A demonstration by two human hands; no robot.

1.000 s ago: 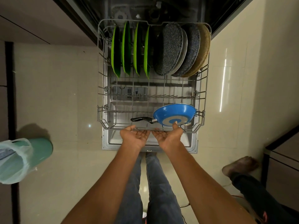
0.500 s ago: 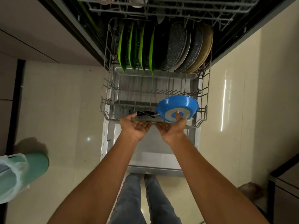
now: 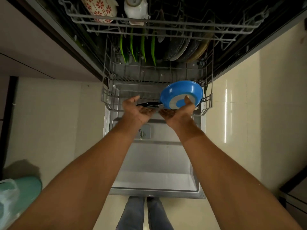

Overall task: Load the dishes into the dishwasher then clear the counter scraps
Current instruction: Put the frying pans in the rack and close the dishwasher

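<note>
Reaching forward over the open door [image 3: 154, 163], both hands meet the front rail of the lower rack [image 3: 209, 103]: the left hand [image 3: 139, 110] lies palm-up with relaxed fingers, holding nothing, and the right hand [image 3: 180, 112] cups under it, thumb on the blue pan [image 3: 181, 93]. Since a second ago the rack has slid inward, so loading looks nearly finished. Beyond, green plates [image 3: 142, 48] and speckled plates [image 3: 179, 48] sit under the upper rack [image 3: 166, 24], with little clearance above them.
</note>
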